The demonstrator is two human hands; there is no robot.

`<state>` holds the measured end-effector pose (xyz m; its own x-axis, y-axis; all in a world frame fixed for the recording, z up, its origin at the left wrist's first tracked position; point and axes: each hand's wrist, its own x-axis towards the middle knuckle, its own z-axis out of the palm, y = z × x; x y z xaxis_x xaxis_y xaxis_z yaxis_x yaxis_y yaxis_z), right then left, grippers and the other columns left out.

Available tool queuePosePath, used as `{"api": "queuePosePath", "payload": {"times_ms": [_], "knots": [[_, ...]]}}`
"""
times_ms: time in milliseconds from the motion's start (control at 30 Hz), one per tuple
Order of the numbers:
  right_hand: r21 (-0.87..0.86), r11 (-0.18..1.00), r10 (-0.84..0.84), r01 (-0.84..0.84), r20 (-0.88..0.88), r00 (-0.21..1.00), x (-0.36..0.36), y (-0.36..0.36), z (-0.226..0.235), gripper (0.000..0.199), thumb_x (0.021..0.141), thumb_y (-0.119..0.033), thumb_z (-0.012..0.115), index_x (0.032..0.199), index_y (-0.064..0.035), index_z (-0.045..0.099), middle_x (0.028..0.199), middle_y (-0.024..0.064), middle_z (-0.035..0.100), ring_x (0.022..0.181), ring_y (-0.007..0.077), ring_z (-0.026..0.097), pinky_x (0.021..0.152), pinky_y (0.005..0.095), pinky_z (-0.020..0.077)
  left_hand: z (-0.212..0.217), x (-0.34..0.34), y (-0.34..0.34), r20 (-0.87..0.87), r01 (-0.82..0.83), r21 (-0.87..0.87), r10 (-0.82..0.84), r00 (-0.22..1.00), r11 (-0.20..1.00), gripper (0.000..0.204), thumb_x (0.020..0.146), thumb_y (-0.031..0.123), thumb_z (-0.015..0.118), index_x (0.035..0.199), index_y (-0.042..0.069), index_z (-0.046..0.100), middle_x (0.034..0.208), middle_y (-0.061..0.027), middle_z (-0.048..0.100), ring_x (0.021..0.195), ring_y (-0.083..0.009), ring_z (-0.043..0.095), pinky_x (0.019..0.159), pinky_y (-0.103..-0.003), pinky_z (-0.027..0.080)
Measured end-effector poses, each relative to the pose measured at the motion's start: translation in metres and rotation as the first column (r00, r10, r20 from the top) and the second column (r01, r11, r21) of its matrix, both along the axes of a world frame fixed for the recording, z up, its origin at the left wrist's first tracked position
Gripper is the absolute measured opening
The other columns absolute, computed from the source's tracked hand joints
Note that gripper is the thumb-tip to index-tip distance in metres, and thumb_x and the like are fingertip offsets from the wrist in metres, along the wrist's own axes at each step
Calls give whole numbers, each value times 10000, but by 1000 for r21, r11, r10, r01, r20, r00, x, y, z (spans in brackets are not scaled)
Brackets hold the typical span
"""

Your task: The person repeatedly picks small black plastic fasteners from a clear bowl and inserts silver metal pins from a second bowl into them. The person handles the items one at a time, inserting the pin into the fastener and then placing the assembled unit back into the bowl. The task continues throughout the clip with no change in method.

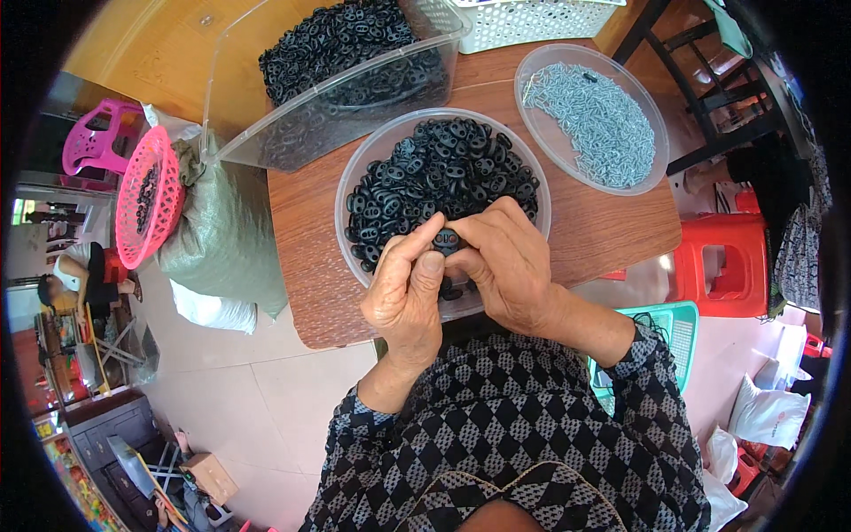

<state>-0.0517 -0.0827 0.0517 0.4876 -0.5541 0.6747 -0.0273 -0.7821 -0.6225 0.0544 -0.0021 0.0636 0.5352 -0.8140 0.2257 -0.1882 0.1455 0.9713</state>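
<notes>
Between the fingertips of both hands, over the near side of a round clear tub (pixel 544 191), is a small black two-hole cord lock (pixel 447 239). My left hand (pixel 403 293) pinches it from the left with thumb and index finger. From the other side, my right hand (pixel 510 262) grips it with curled fingers and thumb. Many similar black oval pieces (pixel 434 168) fill the tub. Whether anything else is tucked in my fingers is hidden. To the right lies a round clear tray (pixel 654 164) of small silvery springs (pixel 589 115), with one dark piece among them.
The brown wooden table (pixel 306 257) also bears a rectangular clear bin (pixel 235 106) of black pieces and a white perforated basket (pixel 532 25). A stuffed sack (pixel 226 230) and pink basket (pixel 168 199) stand left. A red stool (pixel 745 266) and green basket (pixel 683 332) are right.
</notes>
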Motion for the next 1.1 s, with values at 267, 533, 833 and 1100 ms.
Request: {"api": "queuePosePath", "payload": {"times_ms": [267, 533, 833, 1100], "knots": [[-47, 999, -14, 18, 67, 998, 5, 0, 2, 306, 631, 5, 667, 902, 71, 540, 717, 103, 500, 585, 234, 440, 499, 325, 358, -6, -8, -2, 22, -40, -97, 43, 999, 995, 201, 875, 40, 572, 1047, -56, 614, 809, -49, 563, 619, -73, 512, 545, -177, 445], [-70, 997, -12, 17, 69, 998, 5, 5, -1, 322, 575, 27, 651, 877, 67, 546, 684, 102, 479, 567, 236, 430, 488, 329, 342, -9, -9, -1, 90, -75, -130, 87, 992, 989, 144, 864, -44, 541, 986, -54, 617, 780, -61, 555, 588, -75, 504, 515, -182, 444], [145, 989, 2, -12, 69, 998, -3, -7, 18, 141, 692, 9, 639, 812, 31, 569, 712, 113, 515, 606, 251, 465, 542, 349, 369, 9, -8, -5, -70, 19, 16, -18, 997, 1000, 195, 900, 21, 526, 1068, -37, 606, 837, -42, 571, 630, -72, 521, 556, -176, 434], [385, 902, -132, 197, -188, 973, -21, -74, 21, 142, 815, -150, 618, 857, -14, 631, 797, 125, 616, 745, 217, 594, 696, 334, 467, 10, 21, -8, -211, 38, 109, -14, 977, 993, 281, 892, 13, 524, 1161, -61, 485, 890, -124, 634, 733, -127, 595, 662, -237, 494]]}}
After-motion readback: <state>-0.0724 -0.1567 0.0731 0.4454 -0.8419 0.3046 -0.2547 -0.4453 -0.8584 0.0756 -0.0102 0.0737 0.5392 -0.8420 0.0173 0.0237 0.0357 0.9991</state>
